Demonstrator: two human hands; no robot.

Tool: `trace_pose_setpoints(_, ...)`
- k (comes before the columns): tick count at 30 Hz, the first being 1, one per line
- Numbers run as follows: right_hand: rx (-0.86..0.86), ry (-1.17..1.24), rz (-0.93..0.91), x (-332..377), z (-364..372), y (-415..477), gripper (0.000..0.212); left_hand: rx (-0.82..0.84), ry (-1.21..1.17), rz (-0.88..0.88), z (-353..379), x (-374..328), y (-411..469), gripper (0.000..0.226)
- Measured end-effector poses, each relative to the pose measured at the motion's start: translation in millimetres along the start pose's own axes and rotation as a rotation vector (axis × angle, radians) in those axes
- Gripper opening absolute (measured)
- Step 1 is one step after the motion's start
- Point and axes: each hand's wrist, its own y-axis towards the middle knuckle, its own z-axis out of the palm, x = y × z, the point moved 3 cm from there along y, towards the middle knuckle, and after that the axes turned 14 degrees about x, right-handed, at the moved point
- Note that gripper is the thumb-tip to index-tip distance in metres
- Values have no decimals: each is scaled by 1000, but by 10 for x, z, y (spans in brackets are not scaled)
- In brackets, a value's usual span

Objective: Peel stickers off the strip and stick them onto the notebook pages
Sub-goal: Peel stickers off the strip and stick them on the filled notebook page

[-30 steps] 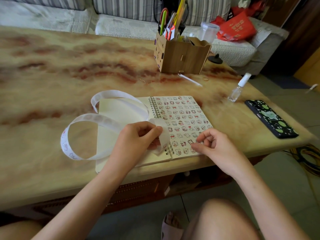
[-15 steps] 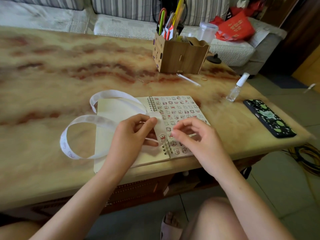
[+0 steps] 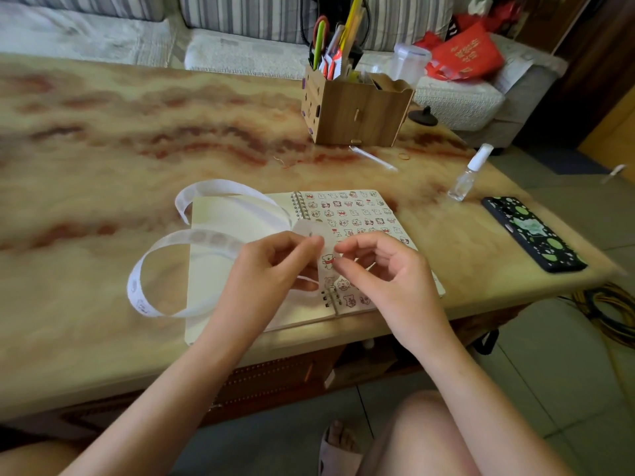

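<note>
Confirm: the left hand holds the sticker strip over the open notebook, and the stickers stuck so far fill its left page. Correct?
Wrong page. In the head view the stickers fill the right page of the notebook; its left page is blank. The left hand does hold the strip over it.

One notebook (image 3: 223, 280), one strip (image 3: 206, 238), one table (image 3: 103, 149). Two hands: left hand (image 3: 271, 269), right hand (image 3: 388, 273). One box (image 3: 360, 115), one bottle (image 3: 464, 182), one phone (image 3: 532, 235), one jar (image 3: 410, 63), one red bag (image 3: 470, 56).
</note>
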Motion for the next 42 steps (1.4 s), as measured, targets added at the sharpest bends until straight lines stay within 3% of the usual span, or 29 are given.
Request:
trace_pose_setpoints(4,2,-33,-9,7,-7,-11,12,35,35,3,4,-8,-11,11)
trace_pose_setpoints(24,-33,-350,-177,58,3,-17,12,-20,29,-37,15,-5,-31,15)
trace_pose_setpoints(38,8,-268,-70,16,-1,-20,6,-14,64,-62,9,12,-35,16)
trace_pose_setpoints(42,43,-74,-5,13,-33,-36,5,-23,57,-65,-12,8,-38,16)
